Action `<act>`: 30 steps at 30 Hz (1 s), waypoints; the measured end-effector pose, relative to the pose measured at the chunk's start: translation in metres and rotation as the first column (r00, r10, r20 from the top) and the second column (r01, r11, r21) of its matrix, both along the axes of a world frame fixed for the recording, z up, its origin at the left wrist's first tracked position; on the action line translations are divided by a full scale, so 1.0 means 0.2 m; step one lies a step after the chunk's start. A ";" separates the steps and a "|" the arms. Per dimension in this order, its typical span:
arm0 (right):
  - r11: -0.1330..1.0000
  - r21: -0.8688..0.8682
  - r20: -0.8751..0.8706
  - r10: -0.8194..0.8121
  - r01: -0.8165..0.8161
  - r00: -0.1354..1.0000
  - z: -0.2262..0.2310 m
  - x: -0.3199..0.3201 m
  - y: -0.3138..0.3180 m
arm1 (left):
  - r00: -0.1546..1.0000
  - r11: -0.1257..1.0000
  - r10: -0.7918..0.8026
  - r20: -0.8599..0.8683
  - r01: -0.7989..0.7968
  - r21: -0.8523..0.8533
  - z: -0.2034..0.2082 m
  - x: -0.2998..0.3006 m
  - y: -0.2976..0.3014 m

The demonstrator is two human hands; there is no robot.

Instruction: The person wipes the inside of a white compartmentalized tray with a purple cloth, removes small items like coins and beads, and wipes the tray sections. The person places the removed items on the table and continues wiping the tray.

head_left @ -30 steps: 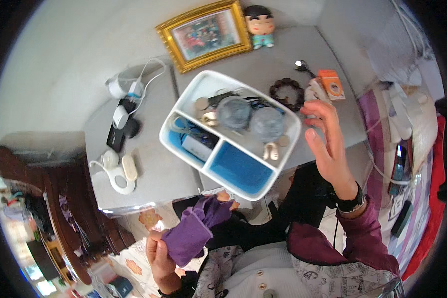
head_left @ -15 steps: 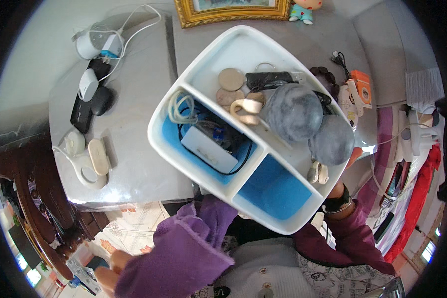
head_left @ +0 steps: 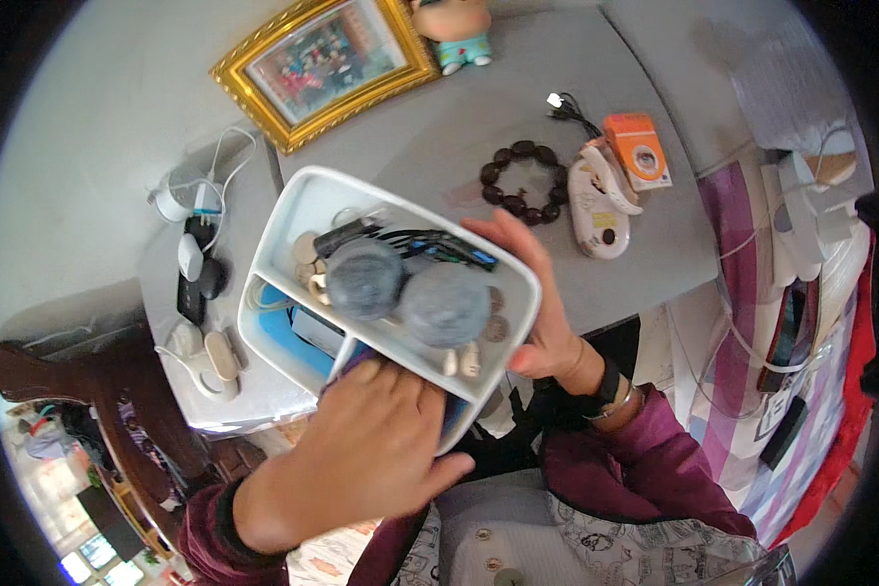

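Farthest left, wooden furniture (head_left: 93, 396): dark brown, well apart from the white tray.
White ring-shaped device (head_left: 208, 374): on the grey table (head_left: 439, 137), left of the tray.
Black bar (head_left: 190, 298): also left of the tray, with white plugs and cords around it.
Gold picture frame (head_left: 322, 73): tilted, beyond the tray's far left corner.
Left hand (head_left: 386, 439): over the tray's near side, fingers bent down into a compartment, thumb stretched outward. The fingertips are hidden, so whether they grip cannot be told. A sliver of purple cloth (head_left: 359, 357) shows beside them.
White tray (head_left: 308, 200): divided, angled; its long far compartment bears two grey balls (head_left: 363, 279), coins, dark cables and small cream pieces.
Figurine (head_left: 464, 44): beyond the tray, beside the frame, partly cut off.
Bead bracelet (head_left: 523, 148): dark, beyond the tray's right end.
Right hand (head_left: 547, 308): closed around the tray's right end, thumb on the near side.
White rounded device (head_left: 599, 210): right of the tray, touching an orange box (head_left: 640, 146).
Striped cloth (head_left: 728, 230): purple and white, farthest right of the tray.
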State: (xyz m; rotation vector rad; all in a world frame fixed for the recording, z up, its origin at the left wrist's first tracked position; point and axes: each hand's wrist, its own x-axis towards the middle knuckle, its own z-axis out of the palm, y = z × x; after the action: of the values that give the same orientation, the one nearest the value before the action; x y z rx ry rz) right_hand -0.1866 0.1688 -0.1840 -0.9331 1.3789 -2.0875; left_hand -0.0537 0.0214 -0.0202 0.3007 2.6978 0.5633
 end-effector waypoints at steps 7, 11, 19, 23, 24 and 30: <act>0.988 0.077 -0.338 -0.097 0.130 0.936 0.00 -0.06 0.05 | 0.564 0.986 -0.125 0.817 -0.020 0.165 -0.11 -0.28 0.00; 0.989 0.070 -0.322 -0.098 0.127 0.942 0.01 -0.06 0.05 | 0.493 0.978 -0.089 0.865 -0.120 0.169 -0.14 -0.26 -0.05; 0.984 0.065 -0.268 -0.142 0.165 0.953 0.02 -0.05 0.04 | 0.680 0.991 0.022 0.733 -0.113 0.075 -0.12 -0.16 -0.06; 0.981 0.069 -0.285 -0.154 0.180 0.946 0.03 -0.05 0.05 | 0.777 0.994 0.050 0.628 -0.102 0.047 -0.04 -0.17 -0.02; 0.980 0.071 -0.297 -0.160 0.188 0.941 0.03 -0.05 0.05 | 0.766 0.992 0.051 0.641 -0.111 0.054 -0.02 -0.17 -0.01; 0.983 0.100 -0.253 -0.124 0.153 0.960 0.02 -0.05 0.05 | 0.834 0.962 0.109 0.542 -0.226 0.155 0.11 -0.12 -0.05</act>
State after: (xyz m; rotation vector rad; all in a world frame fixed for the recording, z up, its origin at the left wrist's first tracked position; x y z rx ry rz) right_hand -0.1956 0.1780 -0.1796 -1.1033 1.7204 -2.0146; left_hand -0.0783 0.0117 0.0009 -0.0454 2.1364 0.8508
